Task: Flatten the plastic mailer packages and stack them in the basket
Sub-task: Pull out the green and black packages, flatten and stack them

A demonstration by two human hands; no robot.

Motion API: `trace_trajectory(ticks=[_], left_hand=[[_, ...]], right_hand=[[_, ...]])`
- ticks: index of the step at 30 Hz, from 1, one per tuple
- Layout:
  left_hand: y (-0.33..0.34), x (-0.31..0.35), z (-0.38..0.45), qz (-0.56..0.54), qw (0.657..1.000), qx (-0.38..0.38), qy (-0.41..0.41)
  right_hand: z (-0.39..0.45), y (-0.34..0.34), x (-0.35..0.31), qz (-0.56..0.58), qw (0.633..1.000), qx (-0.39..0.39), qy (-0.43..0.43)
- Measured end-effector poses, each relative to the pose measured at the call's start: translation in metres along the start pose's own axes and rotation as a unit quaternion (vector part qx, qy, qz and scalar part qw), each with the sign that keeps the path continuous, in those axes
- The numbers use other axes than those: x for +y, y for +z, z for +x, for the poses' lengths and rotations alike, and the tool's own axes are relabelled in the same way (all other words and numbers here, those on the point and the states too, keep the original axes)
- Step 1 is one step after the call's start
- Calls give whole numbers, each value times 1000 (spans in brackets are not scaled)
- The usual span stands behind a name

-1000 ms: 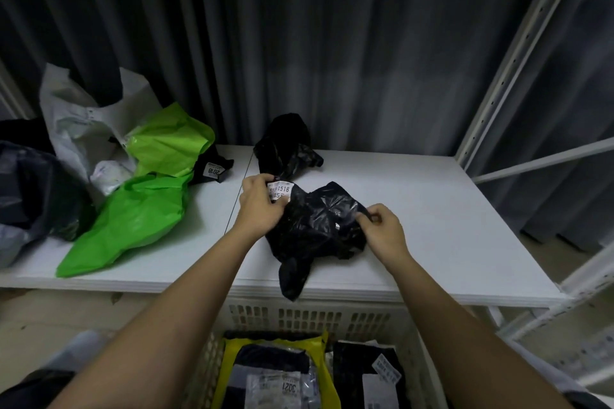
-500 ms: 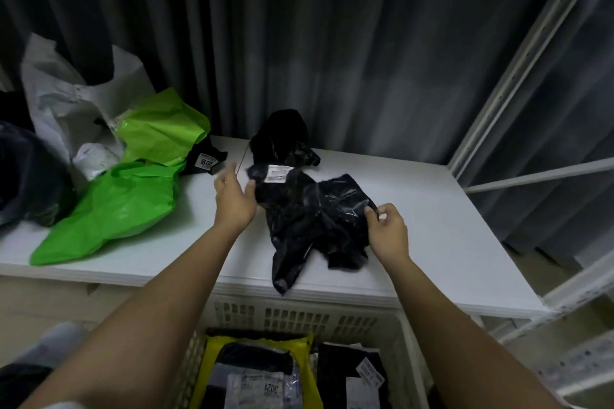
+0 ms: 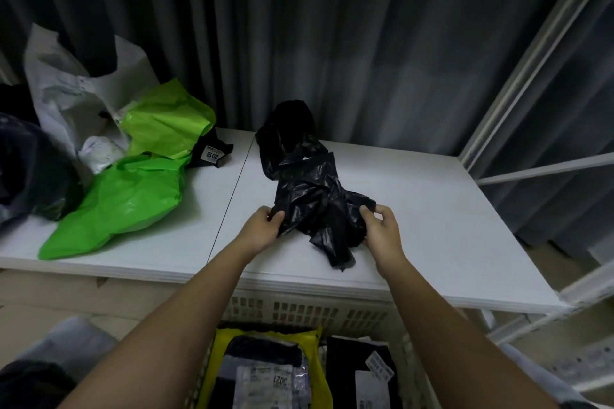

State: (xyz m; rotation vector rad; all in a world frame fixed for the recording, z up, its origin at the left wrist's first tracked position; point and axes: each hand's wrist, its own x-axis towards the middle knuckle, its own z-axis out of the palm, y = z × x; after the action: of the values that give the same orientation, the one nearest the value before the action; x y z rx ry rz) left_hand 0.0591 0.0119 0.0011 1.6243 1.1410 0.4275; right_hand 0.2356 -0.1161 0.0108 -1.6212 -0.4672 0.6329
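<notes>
A crumpled black plastic mailer [image 3: 315, 199] lies on the white table [image 3: 432, 226] in front of me. My left hand [image 3: 262, 226] pinches its near left edge and my right hand [image 3: 380, 226] grips its near right edge. Behind it, touching its far end, stands another bunched black mailer [image 3: 289, 129]. Below the table's front edge is the white slatted basket [image 3: 299, 309]. It holds a flat yellow mailer [image 3: 265, 372] and a flat black mailer [image 3: 358, 372] with a white label.
On the table's left are two bright green mailers [image 3: 123, 199], a small black packet labelled 2018 [image 3: 209, 153], a white bag [image 3: 66, 93] and a dark bag [image 3: 30, 169]. A white shelf frame [image 3: 531, 76] rises at the right. Grey curtains hang behind.
Both hands have let go of the mailer's far corners and come back to its near edge. The mailer now lies stretched away from me, its label no longer showing.
</notes>
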Motion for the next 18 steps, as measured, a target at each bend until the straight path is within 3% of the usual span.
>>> trace_trajectory(ticks=[9, 13, 18], left_hand=[[-22, -10, 1, 101, 983, 152, 22], [-29, -23, -4, 162, 975, 153, -7], [-27, -26, -11, 254, 960, 95, -71]], right_hand=[[3, -23, 3, -81, 990, 63, -95], [-1, -32, 20, -131, 986, 82, -66], [-8, -33, 29, -202, 976, 81, 8]])
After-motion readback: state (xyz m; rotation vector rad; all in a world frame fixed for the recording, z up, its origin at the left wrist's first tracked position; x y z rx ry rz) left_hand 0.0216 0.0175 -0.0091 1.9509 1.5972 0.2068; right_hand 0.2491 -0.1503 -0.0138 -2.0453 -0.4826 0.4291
